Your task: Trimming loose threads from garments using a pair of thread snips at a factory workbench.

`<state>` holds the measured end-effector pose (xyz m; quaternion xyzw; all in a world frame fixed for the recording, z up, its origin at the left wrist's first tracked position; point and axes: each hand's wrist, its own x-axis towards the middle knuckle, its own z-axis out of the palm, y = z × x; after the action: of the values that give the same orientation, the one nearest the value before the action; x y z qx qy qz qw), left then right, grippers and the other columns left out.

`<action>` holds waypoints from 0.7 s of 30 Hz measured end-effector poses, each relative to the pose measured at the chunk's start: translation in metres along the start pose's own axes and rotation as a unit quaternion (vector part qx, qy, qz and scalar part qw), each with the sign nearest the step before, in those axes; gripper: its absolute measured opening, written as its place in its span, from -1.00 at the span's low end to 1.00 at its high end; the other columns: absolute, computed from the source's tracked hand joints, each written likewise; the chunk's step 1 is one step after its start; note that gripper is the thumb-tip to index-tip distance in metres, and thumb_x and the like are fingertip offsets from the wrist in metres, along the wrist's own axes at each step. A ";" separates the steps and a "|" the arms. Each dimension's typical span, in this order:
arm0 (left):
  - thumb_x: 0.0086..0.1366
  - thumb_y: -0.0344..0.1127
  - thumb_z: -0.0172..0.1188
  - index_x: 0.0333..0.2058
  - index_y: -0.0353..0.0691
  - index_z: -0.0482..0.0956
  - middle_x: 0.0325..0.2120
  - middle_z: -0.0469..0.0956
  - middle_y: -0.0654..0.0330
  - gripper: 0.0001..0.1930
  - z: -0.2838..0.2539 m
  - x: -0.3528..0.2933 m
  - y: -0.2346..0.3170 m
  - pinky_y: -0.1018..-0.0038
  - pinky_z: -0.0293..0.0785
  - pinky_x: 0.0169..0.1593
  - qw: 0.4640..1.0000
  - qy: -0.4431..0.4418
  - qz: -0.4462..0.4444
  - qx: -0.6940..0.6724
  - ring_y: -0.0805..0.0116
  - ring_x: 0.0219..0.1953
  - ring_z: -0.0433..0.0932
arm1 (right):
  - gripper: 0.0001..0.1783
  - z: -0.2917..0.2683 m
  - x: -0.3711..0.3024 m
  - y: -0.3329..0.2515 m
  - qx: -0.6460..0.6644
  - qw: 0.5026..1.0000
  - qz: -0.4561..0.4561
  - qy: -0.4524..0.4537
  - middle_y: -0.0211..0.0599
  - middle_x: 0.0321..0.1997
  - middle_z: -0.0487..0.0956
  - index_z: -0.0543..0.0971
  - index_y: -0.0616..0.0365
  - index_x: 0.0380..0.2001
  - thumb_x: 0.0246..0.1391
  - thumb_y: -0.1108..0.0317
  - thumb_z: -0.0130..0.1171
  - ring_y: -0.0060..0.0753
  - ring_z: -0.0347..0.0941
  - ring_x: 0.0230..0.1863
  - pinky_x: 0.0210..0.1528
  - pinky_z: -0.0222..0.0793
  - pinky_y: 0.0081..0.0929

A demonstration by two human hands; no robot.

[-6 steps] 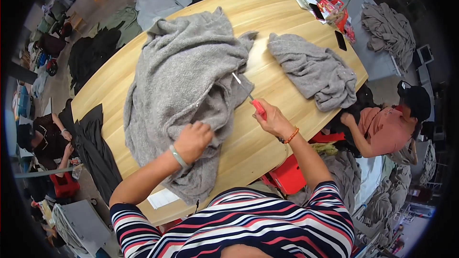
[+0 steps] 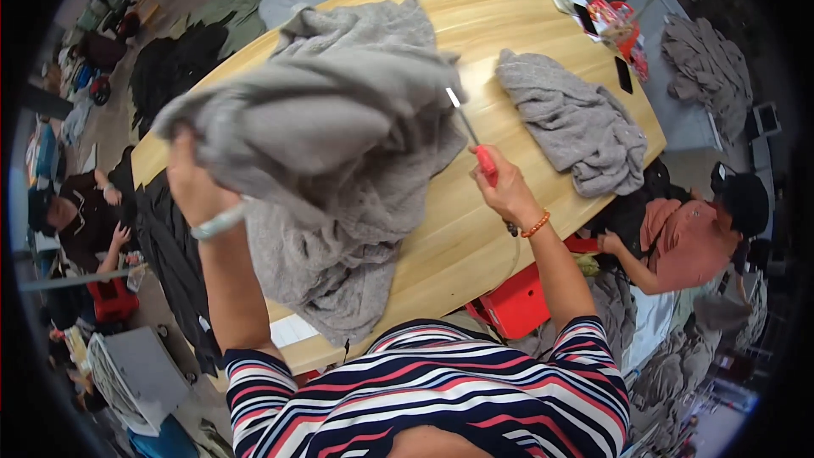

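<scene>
My left hand [image 2: 199,187] grips a fold of a fuzzy grey knit garment [image 2: 339,123] and holds it up off the table at the left; the fingertips are partly hidden by the cloth. The lifted part is smeared by motion, while the rest lies heaped on the wood. To the right of the heap, my right hand [image 2: 510,191] is closed round the red handle of a thin metal-shafted tool [image 2: 486,161]. Its bright tip points away from me, at the garment's right edge; whether it touches the cloth I cannot tell.
A second grey knit piece [image 2: 577,127] lies bunched on the curved wooden table [image 2: 462,246]. Near the far right edge is a black phone [image 2: 624,75]. One person [image 2: 691,242] sits at the right, another [image 2: 80,216] at the left. A red box [image 2: 519,301] stands below the near edge.
My left hand has moved left and up, raising a fold of the garment and swinging it over. The right hand with the tool has shifted slightly right and farther away.
</scene>
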<state>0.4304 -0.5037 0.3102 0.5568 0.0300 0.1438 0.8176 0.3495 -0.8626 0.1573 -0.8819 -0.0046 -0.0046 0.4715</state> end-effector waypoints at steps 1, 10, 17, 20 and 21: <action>0.32 -0.29 0.01 -0.15 -0.37 0.48 -0.20 0.55 0.04 -0.74 0.025 -0.005 0.017 0.35 0.54 -0.20 0.985 0.015 -0.051 -0.166 0.21 -0.20 0.56 | -0.64 -0.001 0.002 0.001 0.004 1.000 -0.003 -0.008 -0.25 -0.49 0.48 0.38 0.16 -0.01 0.09 0.48 0.07 -0.37 0.45 -0.43 -0.27 0.37 -0.47; 0.12 -0.40 0.27 -0.01 -0.34 0.38 -0.25 0.55 0.16 -0.54 -0.100 -0.077 -0.098 0.44 0.53 -0.14 0.944 -0.040 -0.318 0.083 0.33 -0.23 0.57 | -0.56 0.018 0.005 -0.039 0.006 0.995 -0.037 -0.092 -0.19 -0.45 0.49 0.37 0.16 0.05 0.07 0.45 0.15 -0.33 0.44 -0.42 -0.25 0.38 -0.45; 0.07 -0.36 0.29 0.02 -0.25 0.38 -0.16 0.46 -0.01 -0.49 -0.041 -0.044 -0.078 0.29 0.42 -0.03 0.776 -0.099 0.169 0.599 0.07 -0.11 0.47 | -0.54 0.021 0.001 -0.061 -0.012 0.989 -0.104 -0.104 -0.05 -0.42 0.48 0.36 0.20 0.04 0.04 0.47 0.17 -0.05 0.45 -0.38 -0.25 0.37 -0.36; 0.04 -0.35 0.30 0.02 -0.18 0.39 -0.12 0.43 -0.02 -0.47 -0.009 -0.019 -0.090 0.30 0.42 -0.05 0.706 -0.156 0.304 0.621 0.08 -0.08 0.45 | -0.54 0.026 0.003 -0.066 -0.018 0.989 -0.096 -0.112 -0.04 -0.41 0.49 0.36 0.20 0.04 0.04 0.46 0.18 -0.03 0.46 -0.37 -0.26 0.38 -0.34; 0.03 -0.35 0.31 0.02 -0.16 0.40 -0.11 0.43 0.01 -0.48 -0.001 -0.010 -0.096 0.34 0.42 -0.07 0.688 -0.197 0.317 0.622 0.11 -0.07 0.45 | -0.54 0.027 0.004 -0.068 -0.019 0.989 -0.098 -0.110 -0.04 -0.41 0.49 0.36 0.20 0.04 0.04 0.46 0.18 -0.03 0.46 -0.37 -0.26 0.38 -0.34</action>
<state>0.4396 -0.5380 0.2204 0.9297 -0.2272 0.2302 0.1762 0.3527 -0.8027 0.1990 -0.8811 -0.1432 0.0464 0.4483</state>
